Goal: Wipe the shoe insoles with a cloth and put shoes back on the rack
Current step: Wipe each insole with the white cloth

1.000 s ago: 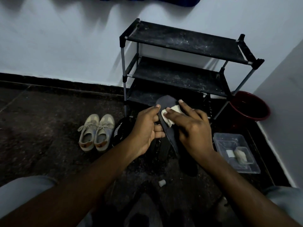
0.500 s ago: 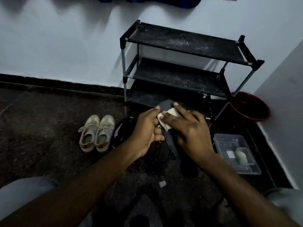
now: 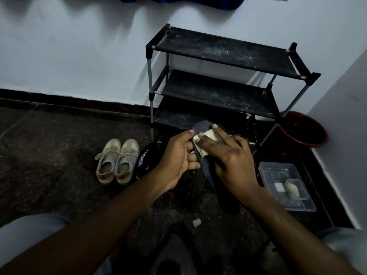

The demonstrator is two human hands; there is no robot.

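A dark insole (image 3: pixel 202 128) is held up in front of the black three-shelf shoe rack (image 3: pixel 222 50). My left hand (image 3: pixel 176 157) grips its left edge with curled fingers. On the insole's upper part lies a pale cloth (image 3: pixel 206 139), pressed there by the fingers of my right hand (image 3: pixel 228 155). Two beige sneakers (image 3: pixel 117 161) stand side by side on the floor to the left. Beside them sits a black shoe (image 3: pixel 146 158), partly hidden by my left hand. Another dark shoe (image 3: pixel 228 203) lies below my right wrist.
A clear plastic tray (image 3: pixel 288 185) holding a pale block sits on the floor at right. A dark red basin (image 3: pixel 303 130) stands in the corner by the rack. A small pale cap (image 3: pixel 196 222) lies on the dark floor. My knees show at both lower corners.
My right hand has slid the cloth a little up along the insole, toward its tip. My left hand keeps its hold on the insole.
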